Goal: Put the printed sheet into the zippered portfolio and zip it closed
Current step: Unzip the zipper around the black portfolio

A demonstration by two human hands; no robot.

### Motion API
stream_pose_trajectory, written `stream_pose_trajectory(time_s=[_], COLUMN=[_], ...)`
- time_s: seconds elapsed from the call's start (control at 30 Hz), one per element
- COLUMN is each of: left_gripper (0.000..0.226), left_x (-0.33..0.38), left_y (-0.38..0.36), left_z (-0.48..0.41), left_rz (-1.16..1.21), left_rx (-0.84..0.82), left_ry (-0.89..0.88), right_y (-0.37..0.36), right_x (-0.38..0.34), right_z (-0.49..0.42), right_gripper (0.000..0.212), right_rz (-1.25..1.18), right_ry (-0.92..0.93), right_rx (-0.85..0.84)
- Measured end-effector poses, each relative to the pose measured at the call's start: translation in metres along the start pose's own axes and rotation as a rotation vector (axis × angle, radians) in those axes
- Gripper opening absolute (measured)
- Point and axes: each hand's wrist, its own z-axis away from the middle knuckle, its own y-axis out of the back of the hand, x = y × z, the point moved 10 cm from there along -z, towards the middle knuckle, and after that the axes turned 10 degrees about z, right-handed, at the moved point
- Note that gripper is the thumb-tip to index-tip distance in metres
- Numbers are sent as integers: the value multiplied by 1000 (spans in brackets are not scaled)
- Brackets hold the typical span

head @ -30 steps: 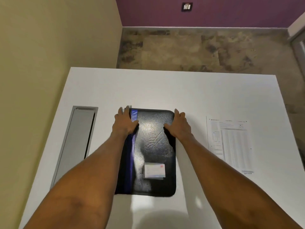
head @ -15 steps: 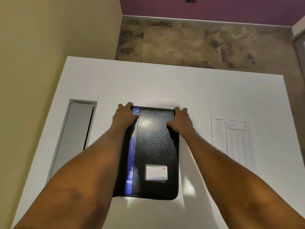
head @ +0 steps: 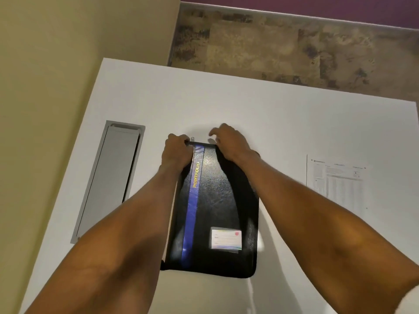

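Observation:
A black zippered portfolio with a blue stripe, gold lettering and a small label card lies closed on the white table in front of me. My left hand grips its far left corner, right beside a small metal zipper pull. My right hand rests over the far edge, its fingers curled and spread past the edge; whether they pinch anything is hidden. The printed sheet lies flat on the table to the right, apart from both hands.
A grey recessed cable tray runs along the table's left side. A beige wall stands at the left. Beyond the table's far edge is brown tiled floor.
My right hand has slid left along the portfolio's far edge, toward the zipper pull. My left hand has stayed on the far left corner. The view has tilted down.

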Motion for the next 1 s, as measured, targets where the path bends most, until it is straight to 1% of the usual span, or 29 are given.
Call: stream_pose_trajectory(time_s=[0.03, 0.13, 0.23, 0.33, 0.47, 0.57, 0.67, 0.73, 0.8, 0.9, 1.0], left_gripper=[35, 36, 33, 30, 19, 16, 15, 15, 15, 13, 10], left_x=[1, -1, -7, -8, 0, 0, 4, 7, 10, 15, 19], left_y=[0, 2, 2, 1, 2, 0, -1, -1, -2, -2, -1], left_z=[0, 0, -2, -9, -14, -14, -14, -14, -13, -11, -9], left_rz=[9, 23, 70, 76, 135, 146, 132, 138, 143, 139, 142], left_rx=[8, 55, 68, 51, 45, 32, 20, 6, -6, -19, -25], left_ry=[-19, -61, -37, -13, -23, -5, -26, -43, -58, -76, -88], right_y=[-2, -13, -20, -21, -20, -19, -16, -15, -16, -17, -14], right_x=[-11, -39, -55, -59, -54, -55, -53, -49, -43, -38, -37], right_z=[-11, -38, -50, -56, -57, -51, -45, -44, -45, -49, -52], right_gripper=[28, 45, 39, 30, 18, 16, 20, 21, 17, 15, 17], right_rz=[24, 127, 130, 107, 101, 150, 289, 314, 212, 56, 84], right_ry=[55, 213, 296, 321, 321, 356, 394, 383, 334, 283, 287], right_rx=[-15, -69, -111, -114, -100, -80, -10, 10, -53, -202, -277])
